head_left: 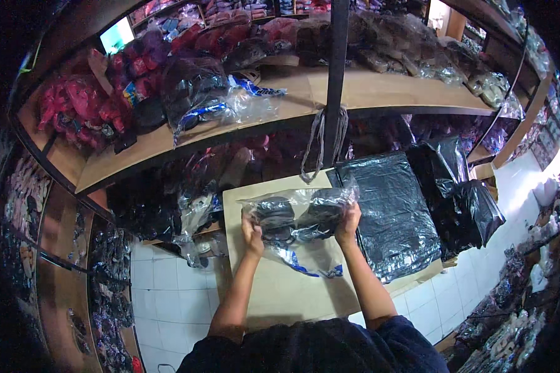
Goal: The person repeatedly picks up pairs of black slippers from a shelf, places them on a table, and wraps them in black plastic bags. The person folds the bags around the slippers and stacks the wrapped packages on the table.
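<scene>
Between my two hands is a clear plastic bag [302, 233] with dark, rounded items in it that look like black footwear. Blue printed trim runs along the side of the bag nearest me. My left hand [252, 234] grips its left side, fingers closed on the film. On the opposite side, my right hand [349, 222] is closed round the bag's right edge. The bag is held above a pale tabletop [280, 298]. Just right of my right hand lies a flat stack wrapped in black plastic [395, 214].
Ahead, a wooden shelf [379, 90] carries red packets [84, 102] and another clear bag with blue trim [202, 93]. A dark post [336, 62] with hanging grey cords [320, 140] rises in front. Black plastic bags [463, 199] stand at the right; bagged goods [109, 273] fill racks on both sides.
</scene>
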The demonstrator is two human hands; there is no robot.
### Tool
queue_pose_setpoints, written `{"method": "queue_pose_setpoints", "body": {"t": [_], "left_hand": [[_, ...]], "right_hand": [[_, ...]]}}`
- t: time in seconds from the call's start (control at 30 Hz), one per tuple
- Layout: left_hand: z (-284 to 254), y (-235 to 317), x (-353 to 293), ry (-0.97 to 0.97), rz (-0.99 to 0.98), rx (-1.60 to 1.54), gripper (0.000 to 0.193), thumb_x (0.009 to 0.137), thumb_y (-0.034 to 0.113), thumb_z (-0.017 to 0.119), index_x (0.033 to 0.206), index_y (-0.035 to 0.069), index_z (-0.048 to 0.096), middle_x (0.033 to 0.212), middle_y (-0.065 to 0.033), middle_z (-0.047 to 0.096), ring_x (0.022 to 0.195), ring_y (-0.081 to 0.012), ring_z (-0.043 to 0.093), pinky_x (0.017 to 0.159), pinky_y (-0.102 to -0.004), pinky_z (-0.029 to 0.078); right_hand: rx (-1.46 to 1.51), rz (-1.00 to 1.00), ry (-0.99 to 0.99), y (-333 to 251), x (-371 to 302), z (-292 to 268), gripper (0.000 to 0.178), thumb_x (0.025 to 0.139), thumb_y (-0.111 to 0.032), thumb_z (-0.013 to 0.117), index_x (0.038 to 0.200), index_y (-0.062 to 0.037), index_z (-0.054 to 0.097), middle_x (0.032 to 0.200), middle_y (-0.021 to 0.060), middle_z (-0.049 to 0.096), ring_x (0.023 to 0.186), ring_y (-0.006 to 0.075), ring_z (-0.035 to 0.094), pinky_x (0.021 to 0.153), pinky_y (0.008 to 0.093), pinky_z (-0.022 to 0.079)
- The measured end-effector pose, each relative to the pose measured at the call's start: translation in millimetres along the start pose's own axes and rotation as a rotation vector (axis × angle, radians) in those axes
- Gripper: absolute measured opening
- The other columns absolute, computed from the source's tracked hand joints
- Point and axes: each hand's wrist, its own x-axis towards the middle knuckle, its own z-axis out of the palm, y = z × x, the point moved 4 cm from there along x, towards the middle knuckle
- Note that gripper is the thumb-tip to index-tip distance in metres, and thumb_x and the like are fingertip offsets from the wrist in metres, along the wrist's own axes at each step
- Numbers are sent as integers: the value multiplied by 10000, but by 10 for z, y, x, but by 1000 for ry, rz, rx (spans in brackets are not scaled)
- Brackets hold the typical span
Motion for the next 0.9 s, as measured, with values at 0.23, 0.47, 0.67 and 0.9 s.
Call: {"method": "queue_pose_setpoints", "body": {"t": [0.23,0.47,0.67,0.9], "left_hand": [[-64,15,12,150,-165,216,212,864,189,443,893,17,563,807,-27,555,721,-97,485,647,-209,385],[113,125,82,33,-395,-11,156,839,61,428,960,14,515,899,-25,543,804,-94,486,704,-220,387],[160,290,219,104,-219,24,184,751,-79,461,873,59,456,816,-26,488,790,-98,480,723,-211,388],[275,398,97,166,-118,146,157,748,-70,459,869,-49,558,999,-125,541,889,-161,518,784,-244,401]], "right_hand": [[149,165,62,48,6,52,489,812,-477,406,827,-2,521,701,-20,468,628,58,386,563,220,302],[241,442,-99,121,18,32,215,801,-182,447,865,-11,560,800,23,560,691,109,515,635,234,406],[313,502,-51,-92,142,117,59,738,-51,458,790,-68,479,663,-39,399,556,50,392,508,187,335],[228,397,-126,-55,149,46,172,720,14,447,854,-11,552,796,42,562,685,101,518,623,214,416]]}}
